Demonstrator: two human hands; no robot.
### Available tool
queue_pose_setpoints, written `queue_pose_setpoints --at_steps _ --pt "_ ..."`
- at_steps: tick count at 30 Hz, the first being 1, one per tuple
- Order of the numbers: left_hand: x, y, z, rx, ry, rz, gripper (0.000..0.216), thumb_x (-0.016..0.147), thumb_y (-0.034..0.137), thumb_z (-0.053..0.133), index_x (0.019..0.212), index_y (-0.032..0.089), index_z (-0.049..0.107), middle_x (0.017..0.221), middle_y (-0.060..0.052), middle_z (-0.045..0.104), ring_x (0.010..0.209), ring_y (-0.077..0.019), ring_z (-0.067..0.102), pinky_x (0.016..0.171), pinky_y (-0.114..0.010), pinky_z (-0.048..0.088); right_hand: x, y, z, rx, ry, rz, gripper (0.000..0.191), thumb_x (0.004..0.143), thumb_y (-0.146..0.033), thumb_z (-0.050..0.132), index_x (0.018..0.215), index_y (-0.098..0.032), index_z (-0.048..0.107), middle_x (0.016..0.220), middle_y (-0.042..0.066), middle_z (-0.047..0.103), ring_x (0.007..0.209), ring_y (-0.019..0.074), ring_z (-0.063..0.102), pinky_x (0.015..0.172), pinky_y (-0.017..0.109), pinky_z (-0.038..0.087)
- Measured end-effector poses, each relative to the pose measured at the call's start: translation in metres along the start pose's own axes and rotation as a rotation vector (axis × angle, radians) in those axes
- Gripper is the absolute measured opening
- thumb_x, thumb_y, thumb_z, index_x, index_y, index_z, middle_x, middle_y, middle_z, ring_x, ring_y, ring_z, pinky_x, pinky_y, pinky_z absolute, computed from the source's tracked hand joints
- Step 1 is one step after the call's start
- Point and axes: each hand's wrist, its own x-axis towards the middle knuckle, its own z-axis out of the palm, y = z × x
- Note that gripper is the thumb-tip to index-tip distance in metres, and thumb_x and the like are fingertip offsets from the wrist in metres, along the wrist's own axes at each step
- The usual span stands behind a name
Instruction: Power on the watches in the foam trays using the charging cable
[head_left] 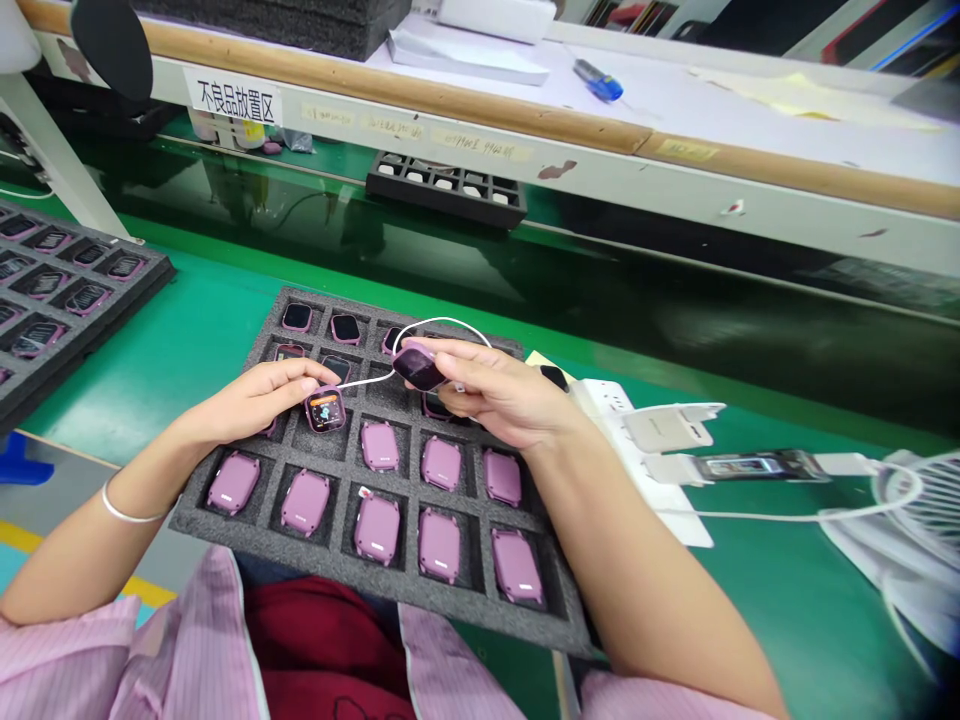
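My left hand (271,398) pinches a small purple smartwatch body (325,411) whose screen is lit with a colourful picture. My right hand (495,385) grips another purple smartwatch body (419,367) with a dark screen, raised above the tray. A thin white cable (367,381) runs from the lit watch toward my right hand and loops up behind it. Below both hands lies a grey foam tray (337,545) with square pockets. Its near rows hold purple watch bodies (377,527) back side up; the far rows hold dark-screened ones (298,317), partly hidden by my hands.
Another foam tray (142,272) of watches stands at the left. To the right are a white power strip (600,400), a USB meter (757,467) with a cable, and a white fan (922,520). A shelf edge (465,120) crosses behind, with a small black tray (450,195) beneath.
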Motion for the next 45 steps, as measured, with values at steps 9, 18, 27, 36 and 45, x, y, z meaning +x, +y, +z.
queue_pose_setpoints --at_steps 9,18,27,36,45 --pt "0.000 0.001 0.001 -0.005 -0.006 0.002 0.034 0.100 0.040 0.048 0.118 0.016 0.066 0.110 -0.006 0.073 0.102 -0.0190 0.065 0.093 -0.027 0.050 0.002 0.004 -0.003 -0.367 0.092 -0.106 0.058 0.082 -0.065 0.073 0.118 -0.019 0.073 0.093 0.008 0.071 0.052 0.0106 0.045 0.048 0.024 0.030" --pt "0.002 0.001 0.002 0.063 -0.011 0.024 0.038 0.100 0.043 0.048 0.120 0.016 0.066 0.115 -0.006 0.072 0.106 -0.0200 0.065 0.097 -0.029 0.048 -0.014 0.004 0.043 -1.547 0.113 -0.079 0.041 0.093 -0.049 0.075 0.123 -0.022 0.072 0.105 0.008 0.071 0.097 0.0305 0.068 0.075 0.035 0.050" --pt "-0.009 0.020 -0.002 0.455 -0.080 0.024 0.046 0.102 0.045 0.037 0.128 0.018 0.063 0.126 -0.008 0.069 0.115 -0.0241 0.062 0.107 -0.038 0.042 -0.044 -0.021 0.020 -1.337 0.314 -0.461 0.031 0.100 -0.027 0.057 0.128 -0.017 0.064 0.118 0.014 0.068 0.105 0.0318 0.066 0.090 0.041 0.052" --pt "0.004 0.030 -0.007 0.640 -0.283 0.018 0.051 0.103 0.051 0.030 0.109 0.023 0.072 0.111 -0.005 0.075 0.100 -0.0241 0.065 0.097 -0.037 0.042 -0.121 -0.019 -0.013 -1.149 0.148 -0.421 0.021 0.103 -0.036 0.052 0.112 -0.028 0.069 0.094 0.008 0.073 0.075 0.0268 0.069 0.068 0.039 0.051" --pt "0.013 0.018 -0.013 0.638 -0.332 0.016 0.055 0.100 0.058 0.031 0.110 0.026 0.074 0.119 -0.004 0.074 0.105 -0.0262 0.064 0.099 -0.038 0.039 -0.135 0.044 -0.032 -1.187 0.273 -0.341 0.029 0.105 -0.032 0.045 0.110 -0.022 0.072 0.095 0.009 0.063 0.086 0.0241 0.065 0.075 0.038 0.056"
